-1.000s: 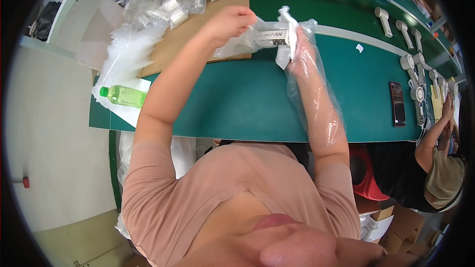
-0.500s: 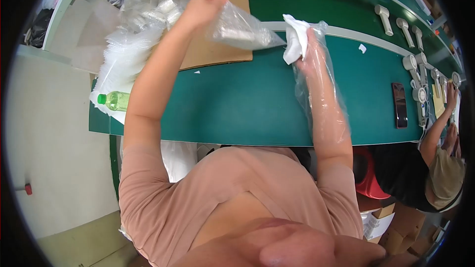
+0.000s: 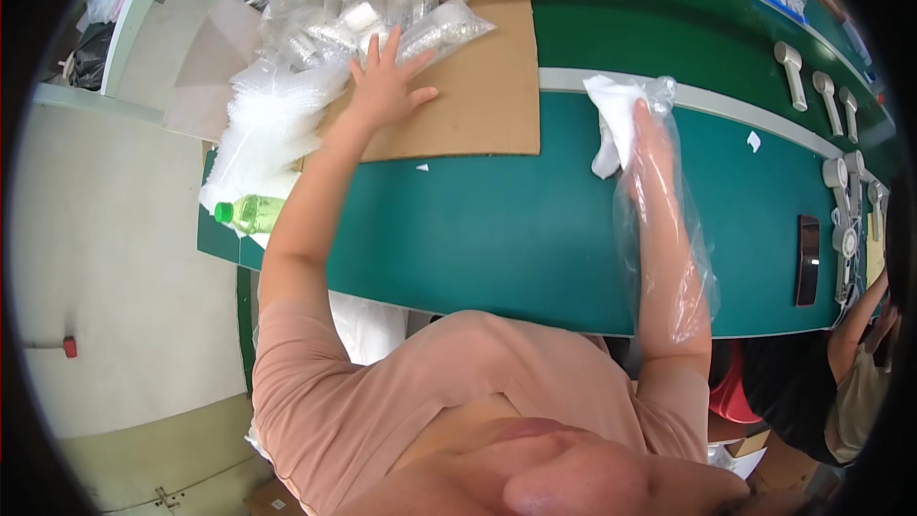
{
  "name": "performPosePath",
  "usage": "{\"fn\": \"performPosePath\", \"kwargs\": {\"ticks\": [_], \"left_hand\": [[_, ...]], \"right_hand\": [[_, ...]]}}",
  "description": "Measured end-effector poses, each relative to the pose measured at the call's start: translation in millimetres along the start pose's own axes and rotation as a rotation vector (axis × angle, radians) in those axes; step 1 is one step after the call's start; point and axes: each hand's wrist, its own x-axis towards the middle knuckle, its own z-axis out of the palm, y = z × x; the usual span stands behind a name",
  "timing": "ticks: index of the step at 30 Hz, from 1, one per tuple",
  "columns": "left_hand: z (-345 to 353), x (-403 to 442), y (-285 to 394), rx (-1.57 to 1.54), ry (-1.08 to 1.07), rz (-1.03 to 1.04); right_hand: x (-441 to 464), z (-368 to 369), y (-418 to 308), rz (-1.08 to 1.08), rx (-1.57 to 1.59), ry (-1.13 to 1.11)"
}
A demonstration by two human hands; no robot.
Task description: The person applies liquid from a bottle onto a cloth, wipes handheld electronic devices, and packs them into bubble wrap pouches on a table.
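My left hand (image 3: pixel 387 88) is open with its fingers spread, over the cardboard sheet (image 3: pixel 497 110). Just beyond its fingertips lies a clear plastic bag (image 3: pixel 447 27) with a pale item inside, at the edge of a heap of similar filled bags (image 3: pixel 330 11). On the right, my right hand (image 3: pixel 653 145) grips a white cloth (image 3: pixel 616 115), which looks soft and folded; it could be paper. A loose clear plastic bag (image 3: pixel 702 272) surrounds that hand and forearm. Part of the right fingers is hidden behind the white cloth.
A stack of white foam-like sheets (image 3: pixel 253 124) stands at the left, beside a green-capped bottle (image 3: pixel 250 214). Several white handheld devices (image 3: pixel 789 75) lie along the right, near a phone (image 3: pixel 808 260). A co-worker's arm (image 3: pixel 858 320) is at the far right.
My left hand has let go of the filled plastic bag, which now lies by the heap, and its fingers have opened. My right hand still holds the white cloth. The view has shifted.
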Motion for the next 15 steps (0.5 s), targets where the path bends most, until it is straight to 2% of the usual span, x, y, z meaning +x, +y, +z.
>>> {"fn": "performPosePath", "kwargs": {"ticks": [1, 3, 5, 10, 13, 15], "left_hand": [[18.3, 5.2, -4.6, -0.001, 0.008, 0.001], [51.7, 24.3, -11.7, -0.248, -0.022, -0.144], [68.8, 54.1, -17.2, -0.233, 0.005, -0.115], [98.7, 142.9, -22.5, -0.219, 0.000, -0.089], [122.5, 203.4, -29.6, -0.276, -0.018, -0.172], [125.2, 234.9, -15.0, -0.188, -0.021, -0.363]], "right_hand": [[-1.5, 2.2, -1.4, 0.012, -0.006, 0.011], [0.1, 2.6, -0.5, 0.009, -0.002, 0.020], [6.1, 2.3, 3.2, 0.015, -0.076, 0.106], [7.7, -1.9, 4.0, 0.024, -0.053, -0.060], [10.1, -4.1, 4.6, 0.072, -0.067, -0.042], [24.6, -17.8, 15.3, 0.097, -0.041, -0.060]]}}
